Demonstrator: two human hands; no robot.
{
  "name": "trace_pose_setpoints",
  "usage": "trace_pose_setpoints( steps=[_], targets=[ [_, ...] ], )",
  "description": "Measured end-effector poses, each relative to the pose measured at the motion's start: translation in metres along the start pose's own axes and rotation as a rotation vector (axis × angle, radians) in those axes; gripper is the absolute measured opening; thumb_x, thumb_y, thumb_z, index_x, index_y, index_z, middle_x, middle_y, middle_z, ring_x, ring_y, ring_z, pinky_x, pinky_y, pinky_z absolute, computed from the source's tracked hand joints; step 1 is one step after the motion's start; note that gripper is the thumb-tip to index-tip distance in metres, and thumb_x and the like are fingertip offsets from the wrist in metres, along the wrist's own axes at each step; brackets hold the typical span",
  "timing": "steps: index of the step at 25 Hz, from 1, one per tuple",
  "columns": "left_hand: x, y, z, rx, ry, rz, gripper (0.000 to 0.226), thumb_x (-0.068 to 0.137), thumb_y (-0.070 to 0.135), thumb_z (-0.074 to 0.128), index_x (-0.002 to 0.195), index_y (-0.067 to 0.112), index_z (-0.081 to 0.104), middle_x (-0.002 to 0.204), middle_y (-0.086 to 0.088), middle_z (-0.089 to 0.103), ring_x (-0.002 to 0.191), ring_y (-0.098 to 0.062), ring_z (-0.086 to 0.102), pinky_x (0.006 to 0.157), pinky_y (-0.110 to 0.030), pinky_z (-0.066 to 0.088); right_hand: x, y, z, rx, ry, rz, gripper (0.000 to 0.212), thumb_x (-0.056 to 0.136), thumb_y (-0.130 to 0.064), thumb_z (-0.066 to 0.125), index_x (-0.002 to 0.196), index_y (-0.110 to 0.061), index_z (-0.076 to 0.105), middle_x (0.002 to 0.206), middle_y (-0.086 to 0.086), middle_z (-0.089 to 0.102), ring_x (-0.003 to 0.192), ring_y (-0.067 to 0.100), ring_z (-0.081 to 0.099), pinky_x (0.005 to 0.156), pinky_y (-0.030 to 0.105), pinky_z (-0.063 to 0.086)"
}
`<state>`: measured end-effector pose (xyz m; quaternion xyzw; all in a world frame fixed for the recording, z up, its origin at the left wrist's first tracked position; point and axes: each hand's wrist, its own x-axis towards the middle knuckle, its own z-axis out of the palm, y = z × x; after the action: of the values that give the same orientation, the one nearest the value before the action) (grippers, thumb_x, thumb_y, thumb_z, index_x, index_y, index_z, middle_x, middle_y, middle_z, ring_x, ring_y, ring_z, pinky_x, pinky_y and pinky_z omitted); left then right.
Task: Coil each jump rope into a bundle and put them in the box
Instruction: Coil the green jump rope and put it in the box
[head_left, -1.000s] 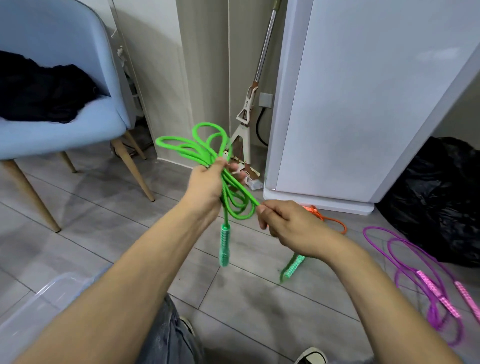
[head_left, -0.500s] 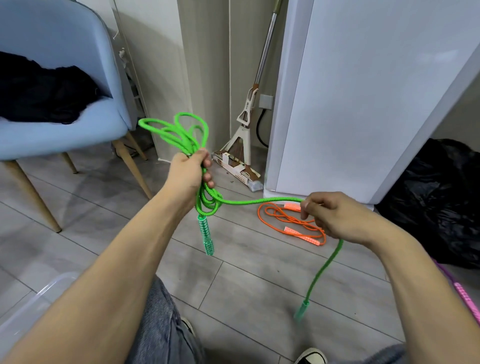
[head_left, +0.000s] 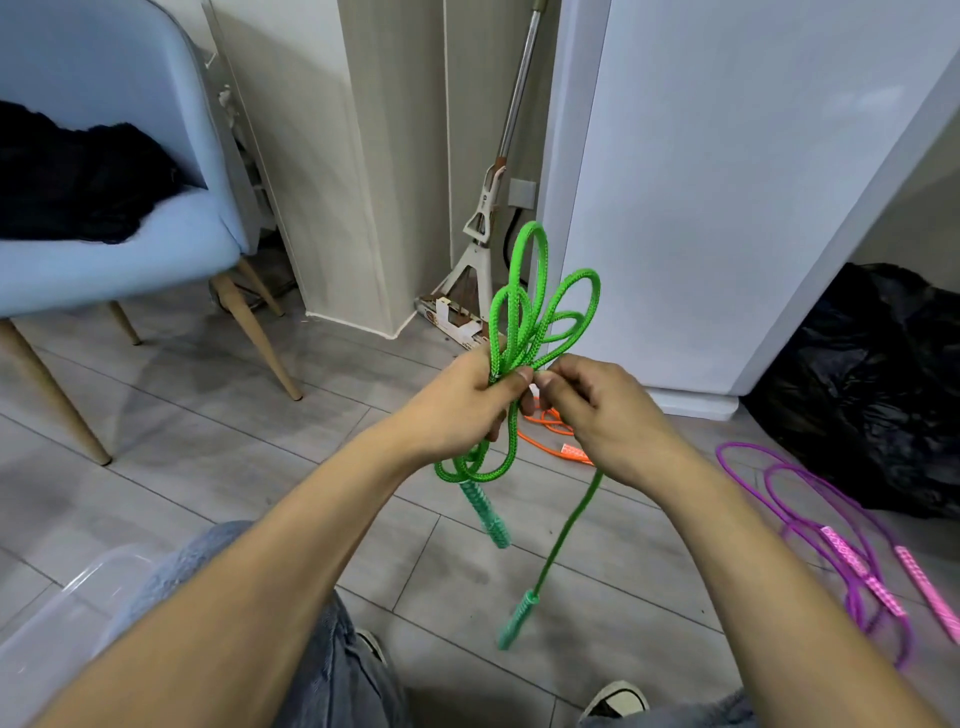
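My left hand (head_left: 462, 402) grips the green jump rope (head_left: 530, 306) at the middle of its coils; several loops stand up above the fist and more hang below with one green handle (head_left: 485, 512). Right beside it, my right hand (head_left: 597, 410) pinches the free end of the same rope, which hangs down to the second handle (head_left: 517, 621). An orange rope (head_left: 558, 439) lies on the floor behind my hands, partly hidden. A purple rope (head_left: 810, 499) with pink handles lies at the right. The clear plastic box (head_left: 62, 608) shows at the lower left.
A blue chair (head_left: 130, 244) with dark cloth on it stands at the left. A mop (head_left: 488, 228) leans in the corner beside a white cabinet (head_left: 701, 182). A black bag (head_left: 878, 384) lies at the right. My shoes and knees are at the bottom.
My right hand came back in from the right and now meets my left hand at the bundle. The left hand swung right, so the loops stand more upright. The free end hangs shorter.
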<state>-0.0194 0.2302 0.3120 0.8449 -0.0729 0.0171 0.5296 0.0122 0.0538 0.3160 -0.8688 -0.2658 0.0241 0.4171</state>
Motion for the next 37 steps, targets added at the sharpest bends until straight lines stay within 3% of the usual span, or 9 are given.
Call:
trace_pose_setpoints(
  steps=[6, 9, 12, 15, 17, 21, 26, 32, 37],
  targets=[
    [-0.001, -0.003, -0.014, 0.205, -0.092, 0.004, 0.027, 0.099, 0.028, 0.053, 0.08, 0.012, 0.059, 0.065, -0.002, 0.058, 0.056, -0.021, 0.051, 0.055, -0.034, 0.046, 0.0, -0.001, 0.0, 0.03, -0.016, 0.051, 0.027, 0.099, -0.035, 0.057, 0.077, -0.022, 0.064, 0.066, -0.008, 0.067, 0.061, 0.013, 0.059, 0.059, 0.034, 0.047],
    [0.003, -0.005, -0.028, 0.158, 0.11, 0.012, 0.028, 0.101, 0.025, 0.05, 0.079, 0.012, 0.063, 0.072, -0.011, 0.067, 0.066, -0.036, 0.058, 0.067, -0.048, 0.05, 0.002, 0.0, -0.015, 0.15, 0.022, 0.118, 0.028, 0.1, -0.027, 0.059, 0.073, -0.018, 0.062, 0.044, -0.014, 0.048, 0.04, 0.002, 0.04, 0.049, 0.019, 0.034],
    [0.01, -0.009, -0.042, -0.233, 0.404, -0.102, 0.026, 0.102, 0.019, 0.047, 0.079, 0.007, 0.052, 0.053, 0.002, 0.061, 0.057, -0.039, 0.065, 0.068, -0.057, 0.053, 0.001, 0.015, -0.035, 0.089, 0.074, 0.175, 0.031, 0.098, -0.034, 0.059, 0.07, -0.02, 0.063, 0.05, -0.007, 0.045, 0.046, 0.014, 0.037, 0.055, 0.028, 0.033],
    [0.016, -0.01, -0.06, -0.495, 0.679, -0.136, 0.018, 0.103, 0.01, 0.043, 0.086, 0.007, 0.046, 0.057, 0.001, 0.044, 0.036, -0.012, 0.046, 0.053, -0.039, 0.052, -0.002, 0.03, -0.051, 0.029, 0.124, 0.252, 0.029, 0.098, -0.039, 0.057, 0.072, -0.026, 0.064, 0.053, -0.005, 0.046, 0.048, 0.018, 0.037, 0.057, 0.033, 0.034],
    [0.017, -0.014, -0.067, -0.526, 0.748, -0.157, 0.009, 0.102, 0.009, 0.042, 0.094, 0.006, 0.043, 0.063, -0.001, 0.041, 0.038, -0.011, 0.038, 0.044, -0.029, 0.046, -0.004, 0.032, -0.056, 0.003, 0.18, 0.257, 0.029, 0.099, -0.036, 0.054, 0.075, -0.025, 0.065, 0.05, -0.009, 0.048, 0.047, 0.015, 0.036, 0.057, 0.031, 0.033],
    [0.015, -0.01, -0.048, -0.692, 0.631, -0.27, 0.02, 0.101, 0.007, 0.046, 0.081, 0.008, 0.046, 0.06, -0.002, 0.04, 0.037, -0.012, 0.036, 0.039, -0.025, 0.043, -0.003, 0.017, -0.048, 0.03, 0.268, 0.199, 0.026, 0.102, -0.029, 0.049, 0.084, -0.019, 0.064, 0.053, -0.012, 0.051, 0.045, 0.009, 0.037, 0.055, 0.03, 0.03],
    [0.011, 0.002, -0.013, -0.7, 0.375, -0.304, 0.011, 0.1, 0.01, 0.051, 0.094, 0.002, 0.054, 0.072, -0.006, 0.049, 0.04, -0.015, 0.041, 0.041, -0.028, 0.046, 0.001, -0.006, -0.017, 0.07, 0.237, 0.112, 0.025, 0.103, -0.026, 0.049, 0.082, -0.018, 0.061, 0.048, -0.021, 0.05, 0.047, 0.007, 0.041, 0.05, 0.02, 0.033],
    [0.006, 0.007, 0.01, -0.602, 0.257, -0.305, 0.02, 0.101, 0.016, 0.053, 0.094, -0.002, 0.059, 0.065, -0.013, 0.047, 0.041, -0.018, 0.043, 0.046, -0.03, 0.045, -0.004, -0.013, 0.022, -0.119, 0.002, -0.001, 0.026, 0.102, -0.034, 0.048, 0.077, -0.036, 0.054, 0.075, -0.012, 0.067, 0.072, 0.012, 0.059, 0.065, 0.034, 0.047],
    [0.001, 0.007, 0.004, -0.53, 0.232, -0.305, 0.026, 0.097, 0.018, 0.061, 0.079, 0.0, 0.059, 0.047, -0.007, 0.043, 0.036, -0.016, 0.035, 0.04, -0.025, 0.039, -0.008, -0.022, 0.016, -0.203, -0.159, -0.052, 0.028, 0.102, -0.038, 0.047, 0.077, -0.048, 0.055, 0.072, -0.031, 0.061, 0.071, -0.003, 0.056, 0.06, 0.018, 0.038]
  ],
)
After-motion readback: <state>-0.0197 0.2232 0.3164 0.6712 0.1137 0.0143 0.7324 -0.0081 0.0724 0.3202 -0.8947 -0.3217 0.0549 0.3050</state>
